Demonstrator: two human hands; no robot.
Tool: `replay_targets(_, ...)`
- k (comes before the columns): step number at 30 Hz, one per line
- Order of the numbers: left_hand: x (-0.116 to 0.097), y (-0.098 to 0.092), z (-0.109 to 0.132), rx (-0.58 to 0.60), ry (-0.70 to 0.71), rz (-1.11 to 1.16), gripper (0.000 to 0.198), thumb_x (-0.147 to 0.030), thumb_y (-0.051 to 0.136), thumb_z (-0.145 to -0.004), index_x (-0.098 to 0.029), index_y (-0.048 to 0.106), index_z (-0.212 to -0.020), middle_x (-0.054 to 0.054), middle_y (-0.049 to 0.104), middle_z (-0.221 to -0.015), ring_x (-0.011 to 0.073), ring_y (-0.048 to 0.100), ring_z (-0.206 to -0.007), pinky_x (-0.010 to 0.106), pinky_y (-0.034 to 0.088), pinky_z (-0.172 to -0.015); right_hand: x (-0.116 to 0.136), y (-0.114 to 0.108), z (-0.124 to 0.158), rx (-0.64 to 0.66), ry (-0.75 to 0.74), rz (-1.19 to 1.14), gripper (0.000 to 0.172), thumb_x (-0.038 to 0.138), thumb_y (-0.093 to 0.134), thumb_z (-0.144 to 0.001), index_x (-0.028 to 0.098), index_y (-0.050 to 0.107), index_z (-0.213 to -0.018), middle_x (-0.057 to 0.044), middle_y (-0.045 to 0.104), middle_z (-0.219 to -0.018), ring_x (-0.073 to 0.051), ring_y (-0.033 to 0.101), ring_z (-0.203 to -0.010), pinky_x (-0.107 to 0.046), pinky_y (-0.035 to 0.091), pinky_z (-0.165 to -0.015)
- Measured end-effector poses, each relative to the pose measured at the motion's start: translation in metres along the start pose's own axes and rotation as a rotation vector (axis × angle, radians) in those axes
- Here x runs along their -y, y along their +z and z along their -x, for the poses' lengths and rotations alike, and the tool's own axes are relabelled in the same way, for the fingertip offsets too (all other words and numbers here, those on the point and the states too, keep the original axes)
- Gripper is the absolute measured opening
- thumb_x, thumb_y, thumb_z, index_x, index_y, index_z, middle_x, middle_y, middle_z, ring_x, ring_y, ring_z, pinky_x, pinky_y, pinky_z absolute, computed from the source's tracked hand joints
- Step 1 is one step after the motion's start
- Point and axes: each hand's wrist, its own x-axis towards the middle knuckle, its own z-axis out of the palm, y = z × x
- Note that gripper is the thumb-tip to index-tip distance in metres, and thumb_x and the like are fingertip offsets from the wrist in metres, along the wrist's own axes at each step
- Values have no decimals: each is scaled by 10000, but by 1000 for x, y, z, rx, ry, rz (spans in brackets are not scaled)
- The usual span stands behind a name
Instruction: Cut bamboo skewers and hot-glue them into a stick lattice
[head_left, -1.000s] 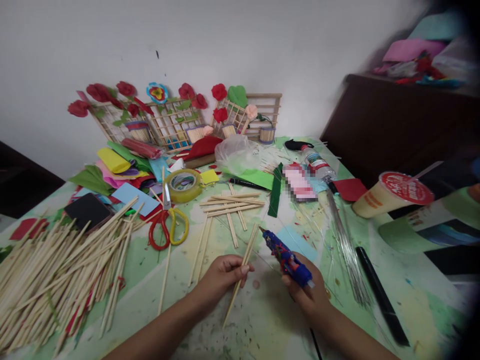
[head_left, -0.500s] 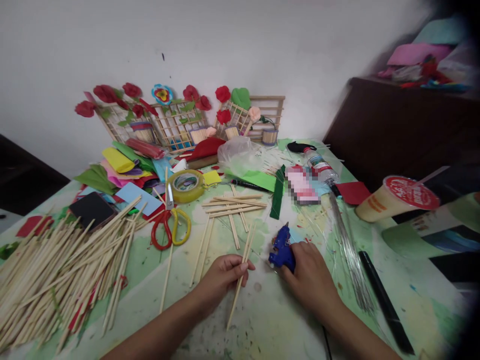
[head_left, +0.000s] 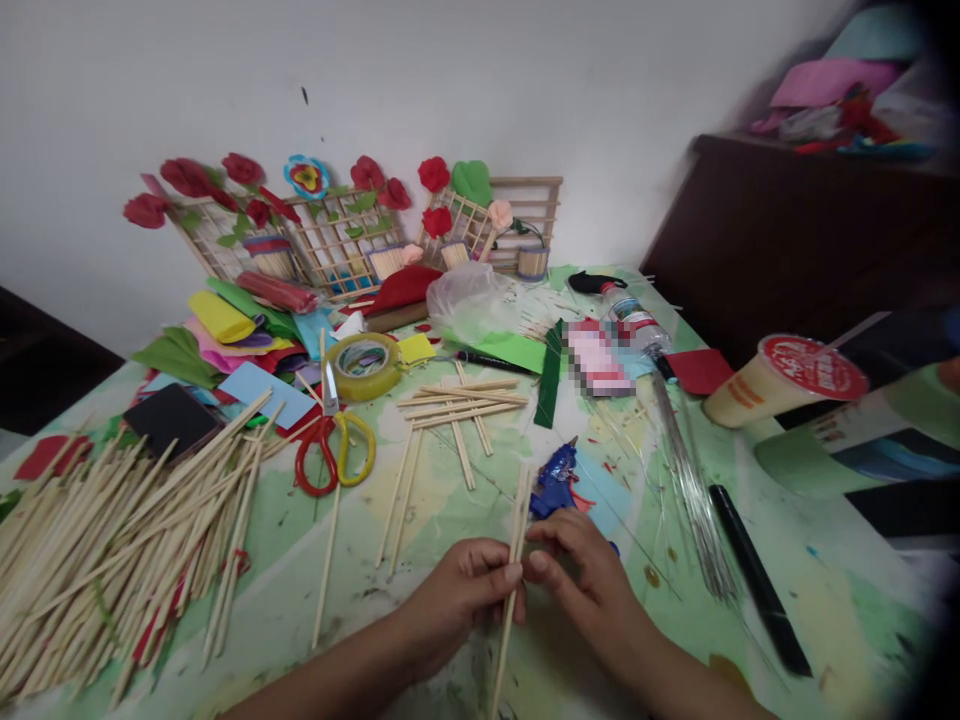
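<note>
Between the thumb and fingers of my left hand (head_left: 480,588) are thin wooden sticks (head_left: 517,540), held upright and slightly tilted near the front of the table. My right hand (head_left: 581,570) is beside them, thumb and index finger apart and close to the sticks; whether they touch is unclear. Just beyond my right hand lies a blue glue gun (head_left: 553,482), partly hidden by the fingers. Farther back, crossed wooden sticks (head_left: 465,405) form a small stack, with loose sticks (head_left: 405,495) in front of it.
A large stick pile (head_left: 112,560) covers the left side, near scissors (head_left: 319,455) and a tape roll (head_left: 364,366). Wires (head_left: 694,490), a black tube (head_left: 757,580) and a sealed cup (head_left: 780,385) stand or lie right. Paper flowers (head_left: 367,172) on stick frames line the wall.
My right hand has let go of the glue gun and moved left to the sticks. My left hand, with the sticks, has shifted right and nearer. The view has shifted slightly.
</note>
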Motion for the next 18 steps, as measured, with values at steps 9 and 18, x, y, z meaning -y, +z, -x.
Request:
replay_targets(9, 10, -1, -2, 124, -26, -9, 294, -404, 650, -719, -111, 644, -733, 35, 617, -591, 68, 467, -470, 190, 308, -469, 5, 9, -1, -91, 94, -143, 167, 267, 536, -812, 179, 588, -680, 14, 470, -609, -131, 484, -605, -253, 383, -566)
replay_targets(18, 10, -2, -3, 117, -46, 8, 301, -407, 661, -711, -107, 649, -736, 42, 631, -586, 58, 472, -449, 175, 317, -449, 4, 11, 0, -104, 143, -140, 158, 258, 550, -792, 178, 576, -658, 20, 464, -604, -122, 476, -588, -240, 385, -561)
